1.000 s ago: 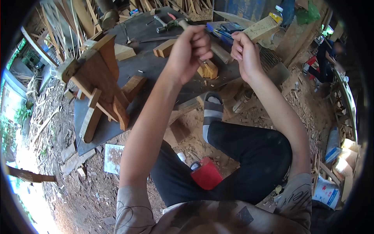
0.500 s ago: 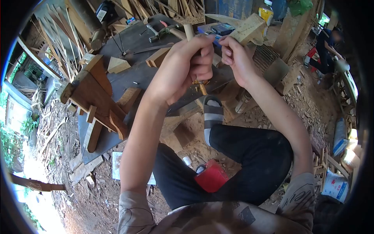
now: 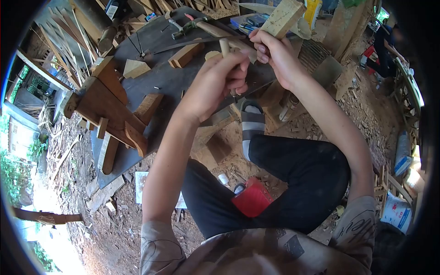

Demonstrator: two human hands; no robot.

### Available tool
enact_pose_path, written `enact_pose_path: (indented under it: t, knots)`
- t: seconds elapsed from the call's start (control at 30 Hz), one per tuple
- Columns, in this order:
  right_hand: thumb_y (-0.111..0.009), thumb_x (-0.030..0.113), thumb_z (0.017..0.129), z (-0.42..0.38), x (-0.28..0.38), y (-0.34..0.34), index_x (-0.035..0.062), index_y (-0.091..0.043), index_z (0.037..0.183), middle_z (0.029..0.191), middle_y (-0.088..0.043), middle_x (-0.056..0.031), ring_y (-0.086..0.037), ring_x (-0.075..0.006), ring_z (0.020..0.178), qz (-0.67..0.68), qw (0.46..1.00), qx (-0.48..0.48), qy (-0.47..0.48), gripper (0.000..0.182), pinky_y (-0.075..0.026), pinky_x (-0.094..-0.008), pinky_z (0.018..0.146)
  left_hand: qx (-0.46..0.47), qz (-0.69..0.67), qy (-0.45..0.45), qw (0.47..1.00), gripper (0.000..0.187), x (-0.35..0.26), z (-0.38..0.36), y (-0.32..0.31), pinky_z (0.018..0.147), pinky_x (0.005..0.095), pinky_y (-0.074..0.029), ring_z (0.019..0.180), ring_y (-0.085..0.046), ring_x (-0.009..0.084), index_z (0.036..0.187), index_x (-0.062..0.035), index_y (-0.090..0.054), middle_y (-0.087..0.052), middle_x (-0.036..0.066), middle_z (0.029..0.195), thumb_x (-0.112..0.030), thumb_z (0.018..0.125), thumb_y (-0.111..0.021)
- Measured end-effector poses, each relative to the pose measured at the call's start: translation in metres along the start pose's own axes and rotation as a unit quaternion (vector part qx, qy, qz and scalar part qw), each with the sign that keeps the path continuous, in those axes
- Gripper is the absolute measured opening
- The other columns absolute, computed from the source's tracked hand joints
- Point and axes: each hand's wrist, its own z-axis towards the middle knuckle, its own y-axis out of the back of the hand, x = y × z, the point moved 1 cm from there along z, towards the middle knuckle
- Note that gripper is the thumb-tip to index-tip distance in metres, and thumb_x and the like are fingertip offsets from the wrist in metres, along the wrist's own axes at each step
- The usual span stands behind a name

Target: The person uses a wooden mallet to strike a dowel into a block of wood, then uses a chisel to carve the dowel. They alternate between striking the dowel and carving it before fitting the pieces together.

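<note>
My left hand (image 3: pixel 219 82) is closed around a tool with a round wooden handle (image 3: pixel 224 47). The handle's end rises above the thumb, and a thin dark shank shows just below the fist; the tip I cannot make out. To the right, my right hand (image 3: pixel 280 58) grips the lower end of a squared wooden block (image 3: pixel 285 19), which slants up and away. The two hands are apart, held over the near edge of a dark tabletop (image 3: pixel 167 82). Beyond them on the tabletop lies a hammer (image 3: pixel 190 28) with a wooden handle.
Cut wood blocks (image 3: pixel 185 55) and a brown wooden assembly (image 3: pixel 103 107) stand on the tabletop. A blue tray (image 3: pixel 250 20) and a yellow-labelled bottle (image 3: pixel 312 13) are at the back. Below are my sandalled foot (image 3: pixel 253 123) and a red seat (image 3: pixel 252 197). Another person (image 3: pixel 382 50) sits far right.
My view has tipped, so the surroundings sit higher in it. The right hand and the wooden block have lifted away from the left hand, which has lowered a little with the tool.
</note>
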Motion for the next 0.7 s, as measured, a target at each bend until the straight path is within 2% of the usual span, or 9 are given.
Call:
enact_pose_path:
  t: [0.03, 0.2, 0.43, 0.7]
  knots:
    - [-0.064, 0.021, 0.098, 0.000, 0.000, 0.000, 0.0069, -0.064, 0.101, 0.075, -0.044, 0.0070, -0.039, -0.0044, 0.068, 0.001, 1.000, -0.001, 0.000, 0.014, -0.034, -0.0248, 0.063, 0.014, -0.048, 0.014, 0.999, 0.033, -0.004, -0.002, -0.001, 0.063, 0.0276, -0.034, 0.062, -0.029, 0.0096, 0.082, -0.0103, -0.050, -0.033, -0.005, 0.069, -0.032, 0.106, -0.057]
    - [-0.063, 0.020, 0.098, 0.004, -0.003, 0.004, 0.0062, -0.065, 0.102, 0.076, -0.045, 0.0066, -0.040, -0.0043, 0.067, -0.015, 1.000, 0.008, 0.011, 0.014, -0.034, -0.0246, 0.062, -0.072, -0.011, -0.063, 0.995, 0.033, -0.006, 0.006, 0.010, 0.062, 0.0288, -0.032, 0.061, -0.027, 0.0094, 0.081, -0.0115, -0.047, -0.028, -0.005, 0.069, -0.032, 0.105, -0.056]
    - [-0.063, 0.017, 0.098, 0.002, 0.001, 0.000, 0.0045, -0.064, 0.104, 0.075, -0.045, 0.0060, -0.041, -0.0060, 0.066, -0.052, 0.998, 0.007, 0.014, 0.014, -0.034, -0.0239, 0.063, -0.059, -0.003, -0.121, 0.991, 0.034, -0.019, 0.029, 0.018, 0.062, 0.0294, -0.032, 0.060, -0.027, 0.0093, 0.077, -0.0128, -0.043, -0.029, -0.005, 0.069, -0.030, 0.104, -0.056]
    - [-0.064, 0.016, 0.098, 0.002, -0.001, -0.002, 0.0040, -0.065, 0.108, 0.075, -0.047, 0.0050, -0.042, -0.0066, 0.066, -0.060, 0.997, 0.021, 0.033, 0.016, -0.034, -0.0239, 0.063, -0.049, 0.026, -0.114, 0.992, 0.040, -0.012, 0.045, 0.014, 0.058, 0.0303, -0.029, 0.058, -0.023, 0.0101, 0.070, -0.0136, -0.035, -0.026, -0.005, 0.065, -0.025, 0.103, -0.053]
